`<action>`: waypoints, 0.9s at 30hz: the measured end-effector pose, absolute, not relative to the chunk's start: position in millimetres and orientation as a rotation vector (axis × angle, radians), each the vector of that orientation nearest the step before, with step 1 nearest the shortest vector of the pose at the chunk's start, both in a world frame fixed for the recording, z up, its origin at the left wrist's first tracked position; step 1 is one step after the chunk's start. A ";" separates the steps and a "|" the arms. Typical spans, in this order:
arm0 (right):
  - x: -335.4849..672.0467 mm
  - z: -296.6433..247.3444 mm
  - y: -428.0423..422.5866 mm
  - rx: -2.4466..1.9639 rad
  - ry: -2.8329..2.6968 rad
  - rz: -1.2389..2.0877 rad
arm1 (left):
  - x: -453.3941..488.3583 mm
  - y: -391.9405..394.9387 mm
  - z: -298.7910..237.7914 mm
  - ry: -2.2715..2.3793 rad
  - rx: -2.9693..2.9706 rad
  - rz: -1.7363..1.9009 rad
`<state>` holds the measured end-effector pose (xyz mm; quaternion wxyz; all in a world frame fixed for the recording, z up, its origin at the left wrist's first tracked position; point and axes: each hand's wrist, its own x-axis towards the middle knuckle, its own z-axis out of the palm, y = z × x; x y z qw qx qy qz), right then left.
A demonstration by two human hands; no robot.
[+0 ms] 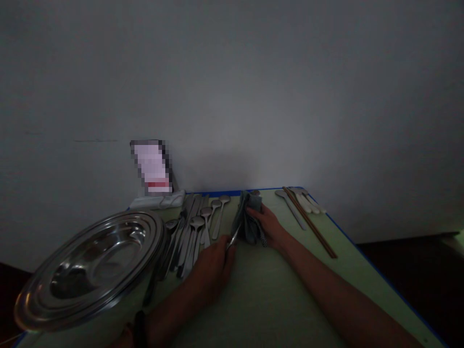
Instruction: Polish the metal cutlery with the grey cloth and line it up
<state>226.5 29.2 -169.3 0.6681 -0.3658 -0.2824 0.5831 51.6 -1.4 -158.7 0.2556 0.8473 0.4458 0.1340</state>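
Note:
My left hand (215,261) is closed around the handle end of a metal spoon (234,237), which slants up and away to the right. A dark grey-green cloth (250,229) is bunched around the spoon's far part, gripped by my right hand (266,222) with the thumb on top. Just past the cloth's upper edge a rounded spoon bowl (255,192) peeks out; it lines up with the handle, though the cloth hides the join. Left of my hands lies a spread of metal spoons (206,212) and other flatware, bowls pointing away from me.
A stack of shiny steel plates (145,270) fills the table's left side. Behind it, a blurred phone (152,166) leans on the wall above a white power strip (157,200). To the right lie brown chopsticks (311,224), another spoon (292,210) and white-handled utensils (307,200). The pale green table (282,299) has blue edging.

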 end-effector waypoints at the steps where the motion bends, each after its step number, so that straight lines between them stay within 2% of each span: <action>1: 225.8 -169.5 29.3 -0.835 -0.624 1.308 | 51.8 -1.3 -159.8 1.226 2.326 0.344; 7: 226.7 -173.7 35.3 -0.833 -0.486 1.225 | 51.5 -4.5 -156.6 1.140 2.427 0.285; 15: 227.1 -176.3 36.9 -0.754 -0.438 1.188 | 50.2 -7.6 -152.8 0.989 2.242 0.357; 27: 225.5 -174.4 32.3 -0.805 -0.572 1.354 | 52.4 -4.9 -157.7 1.047 2.118 0.504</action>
